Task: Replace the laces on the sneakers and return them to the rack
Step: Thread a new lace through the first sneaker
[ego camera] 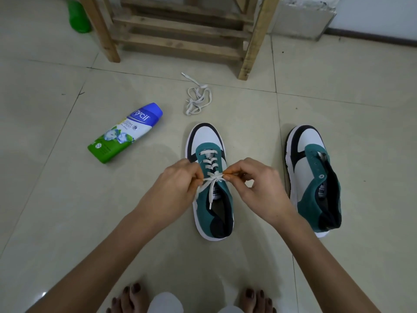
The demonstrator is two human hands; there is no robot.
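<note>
Tiled floor (67, 211), lace (213, 176) between left hand (173, 188) and right hand (255, 184), both grips pinching it

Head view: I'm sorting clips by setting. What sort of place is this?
Probably a room at home, perhaps near an entrance: a glossy tiled floor, a rough wooden rack standing on it, and a powder bottle lying on the tiles.

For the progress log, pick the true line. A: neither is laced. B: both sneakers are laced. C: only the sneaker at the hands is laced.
C: the left hand and right hand pinch a lace threaded through the middle sneaker; the other sneaker shows bare eyelets.
</note>
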